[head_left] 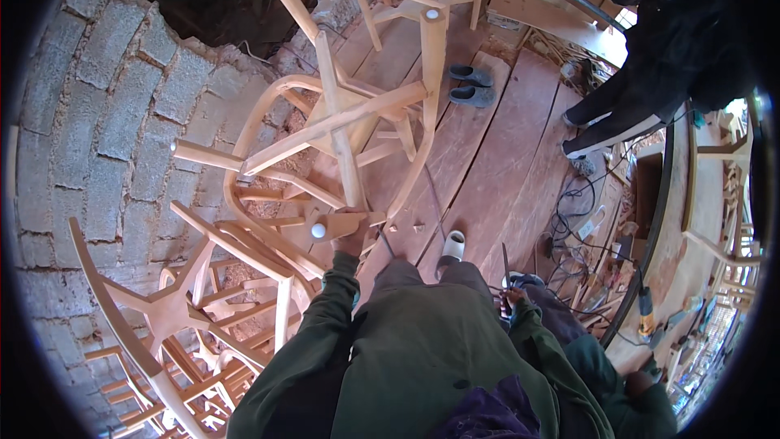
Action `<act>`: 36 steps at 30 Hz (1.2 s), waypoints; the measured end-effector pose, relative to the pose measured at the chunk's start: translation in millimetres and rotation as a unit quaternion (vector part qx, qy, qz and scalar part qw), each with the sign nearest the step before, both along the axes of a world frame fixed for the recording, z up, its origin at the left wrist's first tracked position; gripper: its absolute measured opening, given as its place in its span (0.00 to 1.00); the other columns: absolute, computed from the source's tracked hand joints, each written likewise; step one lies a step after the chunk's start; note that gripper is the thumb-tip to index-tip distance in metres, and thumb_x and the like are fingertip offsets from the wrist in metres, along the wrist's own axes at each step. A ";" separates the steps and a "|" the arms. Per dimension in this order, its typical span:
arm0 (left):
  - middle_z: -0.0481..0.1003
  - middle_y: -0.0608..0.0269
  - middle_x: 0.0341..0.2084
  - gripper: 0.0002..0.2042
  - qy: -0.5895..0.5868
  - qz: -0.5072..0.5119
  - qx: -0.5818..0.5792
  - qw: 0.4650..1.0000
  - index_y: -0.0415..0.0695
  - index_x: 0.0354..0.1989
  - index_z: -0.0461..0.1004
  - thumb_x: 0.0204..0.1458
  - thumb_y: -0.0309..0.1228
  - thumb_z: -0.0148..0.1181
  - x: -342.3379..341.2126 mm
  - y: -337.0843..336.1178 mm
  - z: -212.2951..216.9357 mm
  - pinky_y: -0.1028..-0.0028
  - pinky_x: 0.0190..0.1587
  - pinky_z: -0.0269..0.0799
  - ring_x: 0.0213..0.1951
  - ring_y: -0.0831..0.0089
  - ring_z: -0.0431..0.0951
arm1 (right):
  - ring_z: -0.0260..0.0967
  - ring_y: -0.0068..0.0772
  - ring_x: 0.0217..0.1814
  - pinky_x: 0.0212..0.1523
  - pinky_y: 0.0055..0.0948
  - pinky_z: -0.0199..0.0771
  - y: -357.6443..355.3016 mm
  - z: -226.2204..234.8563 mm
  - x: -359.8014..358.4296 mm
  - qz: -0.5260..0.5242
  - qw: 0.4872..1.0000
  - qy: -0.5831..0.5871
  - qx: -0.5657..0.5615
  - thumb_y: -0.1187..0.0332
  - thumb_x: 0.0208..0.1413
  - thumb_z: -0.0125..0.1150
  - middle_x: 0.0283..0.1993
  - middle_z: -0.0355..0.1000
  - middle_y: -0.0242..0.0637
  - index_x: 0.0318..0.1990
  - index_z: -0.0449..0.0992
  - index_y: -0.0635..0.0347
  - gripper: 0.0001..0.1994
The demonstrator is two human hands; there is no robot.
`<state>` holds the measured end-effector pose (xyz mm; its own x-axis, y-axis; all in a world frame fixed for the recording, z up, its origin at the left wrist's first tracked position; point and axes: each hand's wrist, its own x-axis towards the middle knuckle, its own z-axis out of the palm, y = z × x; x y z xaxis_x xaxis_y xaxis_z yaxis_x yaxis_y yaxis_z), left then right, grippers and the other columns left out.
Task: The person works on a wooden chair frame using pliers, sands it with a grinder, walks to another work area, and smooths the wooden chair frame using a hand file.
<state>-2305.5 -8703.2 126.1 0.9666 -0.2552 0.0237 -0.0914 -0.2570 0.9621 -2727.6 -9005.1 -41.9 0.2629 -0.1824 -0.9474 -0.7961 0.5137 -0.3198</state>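
Left hand [351,237] closed in a firm grip on upturned pale bare-wood chair frame [341,126]; right hand [513,297] pinches thin dark tool [504,264]; judged best steadying frame low.

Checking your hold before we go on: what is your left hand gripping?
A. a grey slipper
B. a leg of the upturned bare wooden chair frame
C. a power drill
B: the left hand is closed on the upturned bare wooden chair frame, at a leg end.
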 end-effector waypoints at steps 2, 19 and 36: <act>0.73 0.64 0.32 0.15 -0.018 0.042 0.011 0.999 0.43 0.39 0.70 0.44 0.27 0.69 -8.8 -2.2 -12.6 0.72 0.42 0.74 0.36 0.73 0.75 | 0.65 0.31 0.17 0.13 0.35 0.64 -20.4 7.1 1.1 0.007 1.000 -0.003 0.013 0.67 0.50 0.66 0.21 0.67 0.36 0.42 0.72 0.57 0.14; 0.70 0.61 0.42 0.19 0.042 0.110 0.077 0.990 0.43 0.46 0.69 0.46 0.27 0.70 -13.1 -15.9 -20.5 0.70 0.53 0.68 0.46 0.69 0.71 | 0.61 0.29 0.13 0.12 0.31 0.62 -135.3 62.8 138.0 0.074 0.996 0.035 -0.024 0.59 0.59 0.54 0.18 0.65 0.36 0.44 0.70 0.61 0.14; 0.69 0.56 0.51 0.28 0.314 0.530 -0.032 0.787 0.42 0.54 0.67 0.43 0.28 0.70 -40.6 -69.3 -67.8 0.63 0.43 0.74 0.49 0.64 0.71 | 0.62 0.31 0.14 0.10 0.33 0.63 -357.7 89.5 349.2 0.184 0.978 0.033 -0.091 0.69 0.54 0.57 0.24 0.68 0.40 0.41 0.69 0.64 0.11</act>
